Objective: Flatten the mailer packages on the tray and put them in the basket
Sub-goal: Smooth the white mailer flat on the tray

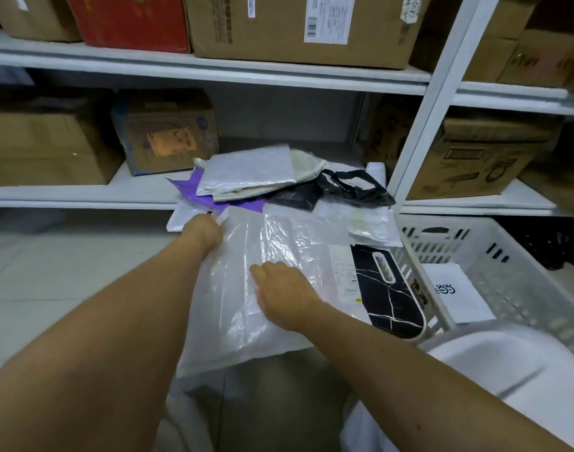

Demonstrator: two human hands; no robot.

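A large translucent white mailer (233,308) lies over the black marble-patterned tray (393,298), covering most of it. My left hand (203,233) grips the mailer's far left corner. My right hand (285,293) lies flat on the mailer's middle, fingers straight and pressing down. Behind it on the shelf edge is a pile of other mailers: a silver one (250,169), a purple one (194,187), a black one (344,187) and a clear crinkled one (367,223). The white slatted basket (507,282) stands to the right and holds a flat white mailer (452,291) with a printed logo.
White metal shelving (214,73) runs across the back, loaded with cardboard boxes (165,132) and a red box (129,21). A shelf upright (422,125) rises just behind the basket. Pale tiled floor (51,272) lies to the left. My light trousers show at the bottom.
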